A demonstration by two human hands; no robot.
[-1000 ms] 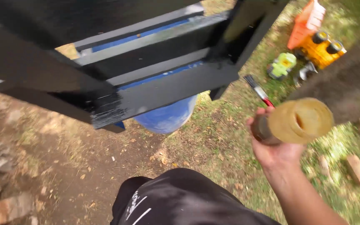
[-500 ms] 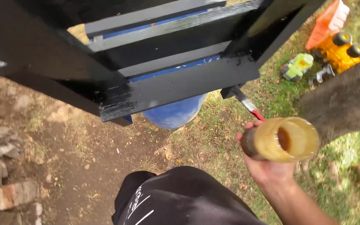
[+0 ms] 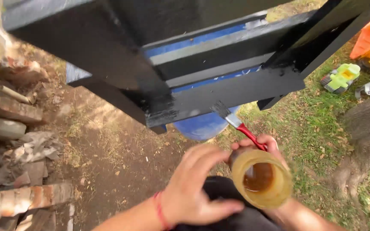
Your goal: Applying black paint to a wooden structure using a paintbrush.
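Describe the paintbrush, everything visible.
The paintbrush is small, with a red handle, a silvery metal ferrule and dark bristles that look wet with black paint. It slants up and to the left, its bristles at the lower edge of the black frame. The right hand pinches the handle's lower end while also gripping the open yellowish jar.

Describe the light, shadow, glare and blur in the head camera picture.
Head view: daylight dapples the grass and dirt with patchy shade; the wet black frame shows pale glare along its edges; the left hand is close and motion-blurred; the jar in the right hand is soft-edged; the brush stays fairly sharp; straight bars bow slightly from wide-angle distortion.
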